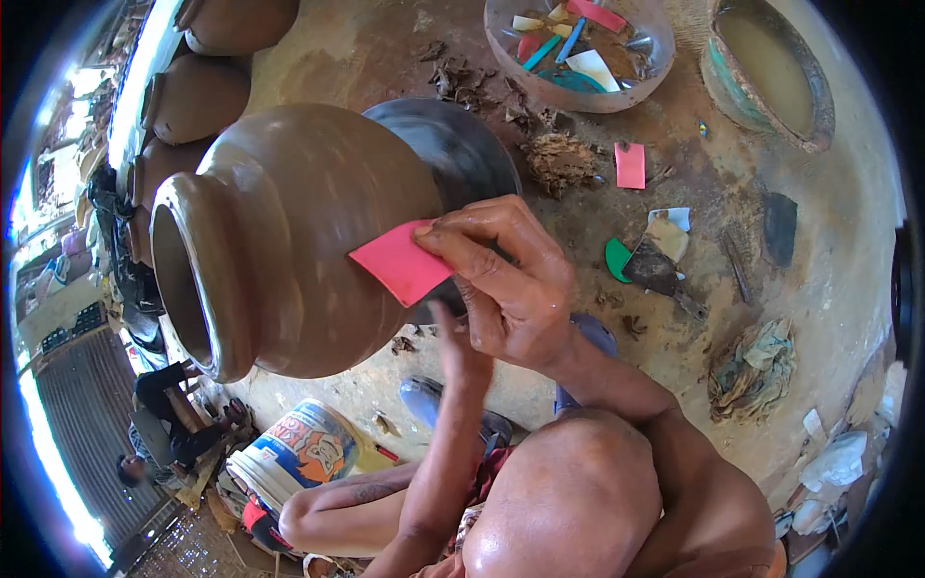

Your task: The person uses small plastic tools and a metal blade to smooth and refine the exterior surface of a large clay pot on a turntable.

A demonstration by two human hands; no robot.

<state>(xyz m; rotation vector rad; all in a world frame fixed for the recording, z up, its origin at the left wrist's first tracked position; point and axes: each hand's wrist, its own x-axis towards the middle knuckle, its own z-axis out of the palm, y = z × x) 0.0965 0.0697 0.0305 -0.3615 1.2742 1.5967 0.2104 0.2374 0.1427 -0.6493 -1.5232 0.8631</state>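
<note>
My right hand [511, 279] pinches a pink flat scraper [409, 262] between thumb and fingers, in front of a large brown clay pot [328, 202]. Whether the scraper touches the clay I cannot tell. The pot's wet, smooth wall shines, and its thick-rimmed mouth points to the picture's left. At the pot's base, a dark round wheel [438, 144] looks smeared, as if turning. My left hand [458, 342] is just below the right one, near the pot and wheel; its fingers are blurred and partly hidden.
Several finished pots [202, 96] stand at upper left. Beyond the wheel are a tub of scrapers [578, 91] and a water basin [771, 77]. Scrapers, clay scraps and a crumpled rag [753, 371] litter the floor. A white bucket [299, 448] and a seated person [169, 414] are at lower left.
</note>
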